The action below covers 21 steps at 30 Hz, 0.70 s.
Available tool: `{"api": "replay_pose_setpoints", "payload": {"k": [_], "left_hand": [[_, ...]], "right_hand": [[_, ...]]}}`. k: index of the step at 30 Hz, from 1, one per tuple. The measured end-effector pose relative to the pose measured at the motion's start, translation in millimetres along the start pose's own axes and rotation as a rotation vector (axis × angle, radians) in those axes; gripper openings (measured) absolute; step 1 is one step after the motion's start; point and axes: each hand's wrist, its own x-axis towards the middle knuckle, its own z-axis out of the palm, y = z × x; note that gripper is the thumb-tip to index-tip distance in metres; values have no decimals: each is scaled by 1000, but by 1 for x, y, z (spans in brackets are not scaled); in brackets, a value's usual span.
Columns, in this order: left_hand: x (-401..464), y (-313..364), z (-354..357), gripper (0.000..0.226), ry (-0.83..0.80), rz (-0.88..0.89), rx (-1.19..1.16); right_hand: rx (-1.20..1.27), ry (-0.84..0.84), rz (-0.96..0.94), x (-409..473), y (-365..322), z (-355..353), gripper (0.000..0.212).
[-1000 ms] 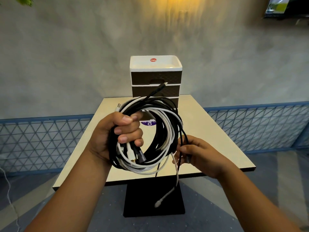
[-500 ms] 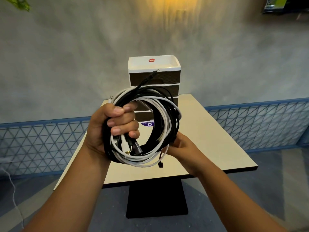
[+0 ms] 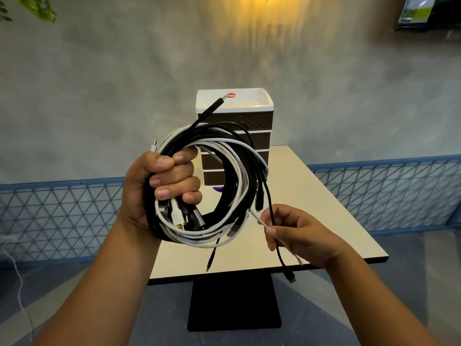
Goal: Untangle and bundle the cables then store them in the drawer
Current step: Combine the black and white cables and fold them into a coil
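Note:
My left hand [image 3: 159,186] is closed around the left side of a round coil of black and white cables [image 3: 239,176], held upright in the air above the table's near edge. Several plug ends stick out below its fingers, and one black plug points up past the coil's top. My right hand [image 3: 299,231], lower right of the coil, pinches two loose ends [image 3: 270,222], one black and one white, that trail down from the coil. Behind the coil stands a small drawer unit [image 3: 259,121] with a white top and dark drawer fronts, all closed as far as I can see.
The drawer unit stands at the far side of a beige square table [image 3: 324,208] on a black pedestal base [image 3: 234,303]. A grey wall with a blue lattice rail [image 3: 389,196] runs behind. A thin white cord [image 3: 20,290] lies on the floor at left.
The coil has been raised and brought closer. My right hand left the coil's lower right edge, moved out to the right and now pinches two loose ends.

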Motion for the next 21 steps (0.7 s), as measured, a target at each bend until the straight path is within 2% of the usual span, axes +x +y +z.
{"api": "replay_pose_setpoints", "payload": {"k": [5,8,11,15,18,21], "left_hand": [[1,-4,2,6,-21,-17,-5],[3,-9,4,5,-31,-38,0],[2,-14,5,6,-42,-72,8],[-4,-18,5,7,-53,-103,8],[-7,-20,4,7,-61,-124,3],[-10,-25,4,7,-70,-149,3]], "right_hand": [[-230,130,-20,7,-7,17,59],[-398,140,-33,14,-14,30,46],[-530,198,-84,19,-17,33,22],[-706,226,-105,17,-22,16,15],[-870,180,3,12,-37,5,12],[-923,85,156,7,-64,3,25]]}}
